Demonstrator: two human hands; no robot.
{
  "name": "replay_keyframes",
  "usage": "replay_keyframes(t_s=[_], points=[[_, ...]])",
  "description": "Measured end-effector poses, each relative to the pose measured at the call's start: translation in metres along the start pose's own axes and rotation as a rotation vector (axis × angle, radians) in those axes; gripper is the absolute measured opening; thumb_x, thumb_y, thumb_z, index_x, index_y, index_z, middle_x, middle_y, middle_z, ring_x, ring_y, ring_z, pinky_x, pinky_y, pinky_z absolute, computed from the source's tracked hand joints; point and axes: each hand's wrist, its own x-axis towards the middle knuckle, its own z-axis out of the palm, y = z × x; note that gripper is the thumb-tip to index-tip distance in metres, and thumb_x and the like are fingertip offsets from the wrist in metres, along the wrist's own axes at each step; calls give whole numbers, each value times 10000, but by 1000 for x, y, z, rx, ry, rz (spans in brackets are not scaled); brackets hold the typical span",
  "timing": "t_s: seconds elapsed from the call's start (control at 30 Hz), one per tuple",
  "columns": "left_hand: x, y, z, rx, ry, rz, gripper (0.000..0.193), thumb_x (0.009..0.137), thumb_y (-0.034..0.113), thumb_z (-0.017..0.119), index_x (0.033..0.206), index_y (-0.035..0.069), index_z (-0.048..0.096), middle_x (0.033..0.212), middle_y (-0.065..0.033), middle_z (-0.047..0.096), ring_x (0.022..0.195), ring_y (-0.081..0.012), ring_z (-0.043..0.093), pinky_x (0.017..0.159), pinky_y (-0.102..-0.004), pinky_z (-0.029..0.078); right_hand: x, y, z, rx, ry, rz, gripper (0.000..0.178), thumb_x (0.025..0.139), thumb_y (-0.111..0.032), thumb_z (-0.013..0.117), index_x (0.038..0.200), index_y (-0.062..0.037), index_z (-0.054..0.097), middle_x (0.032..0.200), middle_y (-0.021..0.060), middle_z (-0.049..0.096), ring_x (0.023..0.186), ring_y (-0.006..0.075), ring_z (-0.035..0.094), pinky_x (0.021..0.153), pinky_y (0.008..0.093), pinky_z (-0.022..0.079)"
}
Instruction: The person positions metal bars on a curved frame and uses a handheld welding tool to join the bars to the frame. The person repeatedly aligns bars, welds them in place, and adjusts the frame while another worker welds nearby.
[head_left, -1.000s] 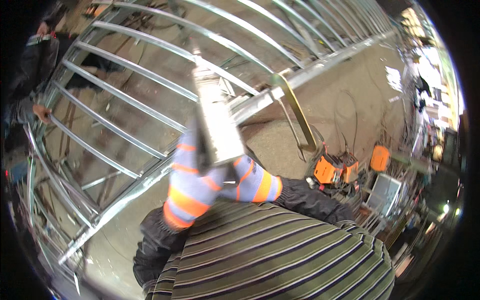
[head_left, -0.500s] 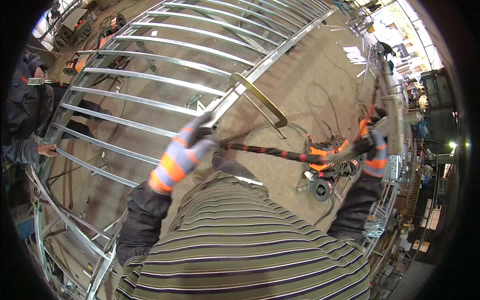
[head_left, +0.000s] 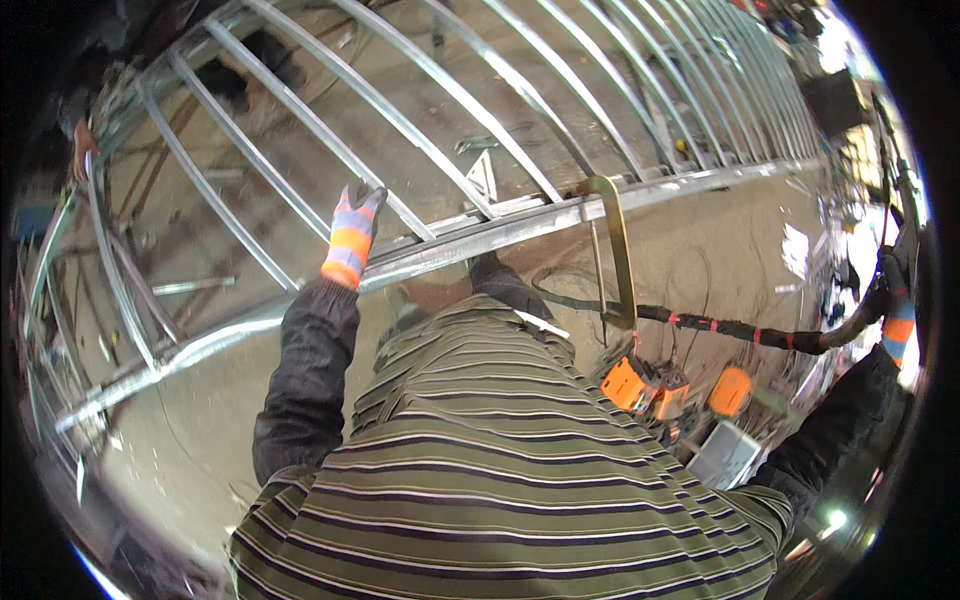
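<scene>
My left hand [head_left: 352, 238], in a grey and orange work glove, is over the near side rail [head_left: 440, 252] of a large ladder-like steel frame. Its fingers are apart and hold nothing; whether they touch the metal I cannot tell. Far to the right, my right hand [head_left: 897, 310], in a matching glove, is closed on a welding torch [head_left: 908, 215], partly lost at the dark rim. From it a thick black cable [head_left: 735, 327] with red bands sags toward my legs. A brass-coloured clamp [head_left: 622, 255] with a long screw is fixed on the rail.
Orange machines [head_left: 630, 384] and a grey box [head_left: 724, 455] stand on the floor to the right. At the far left, another person's hand [head_left: 82, 150] is at the frame's end. Loose cables lie on the ground; another steel structure [head_left: 50, 290] stands at left.
My view has turned, so the frame now runs across in front of me. My left hand has moved over the rail, and my right hand has swung outward with the torch, stretching the cable.
</scene>
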Motion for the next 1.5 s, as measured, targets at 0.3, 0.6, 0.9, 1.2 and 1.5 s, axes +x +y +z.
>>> replay_keyframes(t_s=[0.3,0.6,0.9,1.2,1.5], points=[[3,-17,48,-125,277,-130,961,823,158,798,1592,-27,253,1019,-175,741,887,-259,741,789,-345,578,194,-128,234,58,-591,-425,415,875,-190,803,1237,-26,682,1091,78,703,944,162,675,801,311,552],[-11,-1,32,71,154,-47,961,855,230,838,1599,-8,278,1422,-190,573,1136,-218,655,956,-321,531,145,-281,373,158,-1122,-694,492,852,-198,824,1282,-28,656,1129,97,706,974,183,687,836,324,561],[-14,-35,17,22,94,175,857,912,278,807,1581,16,340,1349,-186,636,1206,-198,605,1033,-335,490,38,-370,441,325,-1585,-788,570,830,-205,844,1328,-30,630,1167,115,709,1003,205,700,872,337,570],[-28,2,24,-187,57,80,872,953,107,728,1628,-13,190,1576,-151,416,1416,-152,392,1169,-293,327,-27,-411,495,540,-1877,-873,649,807,-213,865,1373,-32,604,1205,133,711,1033,227,713,907,350,579],[-28,9,27,-129,78,66,902,929,111,752,1616,-47,189,1578,-177,423,1409,-197,425,1162,-316,350,-47,-420,514,592,-2077,-702,654,832,-121,823,1413,34,565,1311,171,678,1139,226,669,997,338,509]])
